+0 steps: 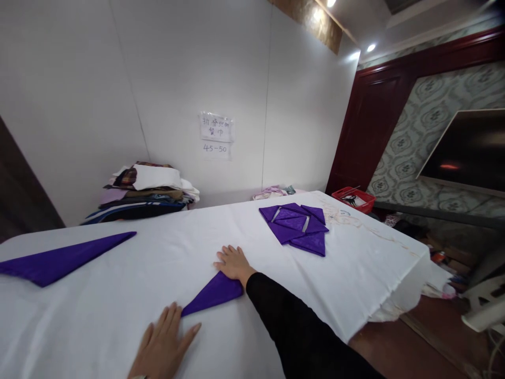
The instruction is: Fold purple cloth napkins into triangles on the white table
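Three white panels are joined into a wall (189, 63), by which the background is mostly filled. Before it a long table is covered by a white tablecloth (138, 273), its far right corner marked with tan patterning. At the right, dark red woodwork (363, 121) is set beside patterned wallpaper (400, 142), and a black screen (469, 152) is partly cut off by the picture's edge.

The right forearm is covered by a black sleeve (300, 326). Folded clothes are stacked in a pile (145, 192) between the table's far edge and the wall. A long purple cloth (59, 258) is laid at the table's left, partly cropped. Towards the far right, several folded purple pieces (295, 226) are overlapped in a flat arrangement, with two pale strips exposed among them.

Between these, nearest the person, a small purple triangle of cloth (215, 295) is spread on the tablecloth, well apart from both. Its near left tip is met by the left hand (161, 342), which is held palm down, fingers extended and thumb splayed; whether the tip is touched cannot be told. Its upper right corner is covered by the right hand (233, 263), also laid palm down with fingers spread.

A red basket (353, 199) is seen beyond the table's far right corner. Two handwritten sheets (216, 136) are fixed to the wall, "45-50" being written on the lower.
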`<action>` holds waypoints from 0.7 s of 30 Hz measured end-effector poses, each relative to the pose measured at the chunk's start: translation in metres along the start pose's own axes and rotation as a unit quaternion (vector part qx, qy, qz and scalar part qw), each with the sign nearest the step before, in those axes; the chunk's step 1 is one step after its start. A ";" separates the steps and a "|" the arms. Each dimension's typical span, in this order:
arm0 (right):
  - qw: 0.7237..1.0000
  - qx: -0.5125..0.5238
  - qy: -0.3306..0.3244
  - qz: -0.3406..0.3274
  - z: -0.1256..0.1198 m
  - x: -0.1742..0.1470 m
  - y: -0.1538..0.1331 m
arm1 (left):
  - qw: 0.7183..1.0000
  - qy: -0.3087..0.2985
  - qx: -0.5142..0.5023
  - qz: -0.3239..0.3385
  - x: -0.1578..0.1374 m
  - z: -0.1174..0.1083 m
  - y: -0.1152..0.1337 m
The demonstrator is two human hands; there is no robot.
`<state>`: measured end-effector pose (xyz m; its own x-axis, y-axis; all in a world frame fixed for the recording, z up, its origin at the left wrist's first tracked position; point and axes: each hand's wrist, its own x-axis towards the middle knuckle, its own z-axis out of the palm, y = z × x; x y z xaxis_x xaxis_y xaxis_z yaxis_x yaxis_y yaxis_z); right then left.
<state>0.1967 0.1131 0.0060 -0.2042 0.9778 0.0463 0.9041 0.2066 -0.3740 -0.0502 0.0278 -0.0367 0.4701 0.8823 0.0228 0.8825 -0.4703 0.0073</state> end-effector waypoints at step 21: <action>1.000 -0.001 0.010 0.026 0.001 0.011 0.008 | 1.000 0.001 -0.027 0.011 0.087 -0.015 0.082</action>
<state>0.2017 0.1254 0.0029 -0.1490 0.9878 0.0446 0.9144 0.1548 -0.3741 0.0624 0.0658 -0.0190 0.4890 0.8719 0.0254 0.8699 -0.4896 0.0599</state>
